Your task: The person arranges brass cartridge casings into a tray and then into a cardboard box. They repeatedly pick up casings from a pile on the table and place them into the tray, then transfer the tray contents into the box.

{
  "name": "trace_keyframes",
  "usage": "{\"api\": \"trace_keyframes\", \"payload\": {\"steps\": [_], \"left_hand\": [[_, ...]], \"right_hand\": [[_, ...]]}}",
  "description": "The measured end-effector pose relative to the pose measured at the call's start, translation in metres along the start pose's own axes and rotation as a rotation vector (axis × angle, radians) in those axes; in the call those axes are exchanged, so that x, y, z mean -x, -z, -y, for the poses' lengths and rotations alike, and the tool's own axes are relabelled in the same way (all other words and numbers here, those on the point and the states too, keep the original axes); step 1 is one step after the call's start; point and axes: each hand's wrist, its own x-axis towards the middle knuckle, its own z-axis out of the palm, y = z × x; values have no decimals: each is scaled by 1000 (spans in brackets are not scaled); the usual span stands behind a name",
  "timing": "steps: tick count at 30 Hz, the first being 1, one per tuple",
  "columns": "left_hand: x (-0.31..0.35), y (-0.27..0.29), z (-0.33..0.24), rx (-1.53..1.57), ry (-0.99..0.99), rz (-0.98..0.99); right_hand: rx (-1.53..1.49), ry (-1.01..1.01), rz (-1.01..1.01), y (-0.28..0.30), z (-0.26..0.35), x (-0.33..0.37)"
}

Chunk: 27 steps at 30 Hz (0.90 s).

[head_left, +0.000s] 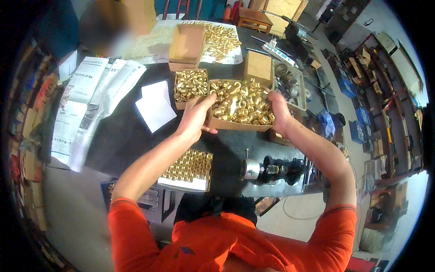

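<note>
Between my two hands is an open cardboard box (pixel 244 126) heaped with loose brass fittings (pixel 240 102). My left hand (pixel 195 117) grips its left side, thumb over the rim and fingers underneath. On the opposite side my right hand (pixel 280 111) is closed round the right wall, its thumb at the top edge. A smaller box of brass pieces (pixel 190 85) stands just beyond my left hand. Nearer to me, below my left forearm, brass nuts (pixel 192 165) sit in rows in a shallow white-lined box (pixel 197 185).
A black and silver clamping fixture (pixel 272 170) sits at the table's front edge. Farther back are an open carton (pixel 188 45), scattered brass parts (pixel 222 41), a closed cardboard box (pixel 258 68) and a tray of metal parts (pixel 294 86). Newspapers (pixel 86 104) and white paper (pixel 155 106) lie left.
</note>
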Motion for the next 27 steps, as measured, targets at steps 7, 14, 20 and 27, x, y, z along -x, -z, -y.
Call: {"api": "trace_keyframes", "payload": {"steps": [7,14,20,27], "left_hand": [[18,3,25,-80,111,-7],[34,2,43,-138,248,5],[37,-4,54,-188,371,78],[28,-13,67,-249,516,49]], "right_hand": [[75,-161,-24,20,-26,3],[228,-290,0,41,-43,7],[349,-418,86,74,-50,5],[370,-504,119,89,-51,9]]}}
